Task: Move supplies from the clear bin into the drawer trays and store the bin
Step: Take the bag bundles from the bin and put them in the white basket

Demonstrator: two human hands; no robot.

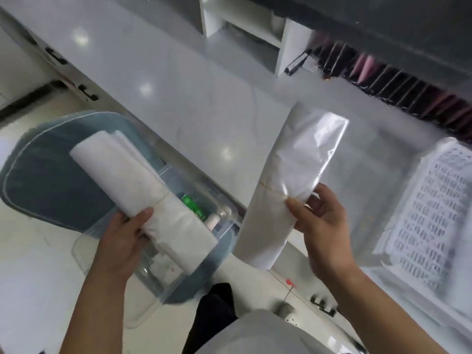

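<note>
My left hand (122, 233) grips a white bundle of folded bags (132, 182) tied with a rubber band, held over the clear bin (153, 274). The bin sits on a grey-blue cushioned stool (40, 180) and holds a green-labelled bottle (194, 208) and small white containers. My right hand (319, 221) pinches a second bundle of clear plastic bags (288, 180), also banded, above the counter edge. To the right lies the open drawer with a white perforated tray (429, 210).
A glossy white counter (199, 98) runs diagonally across the middle. Behind it stand white shelf cubbies (242, 29) and a row of dark and pink items (388, 80) in a rack. Black cabinet handles (86, 90) line the left. Floor tiles lie below.
</note>
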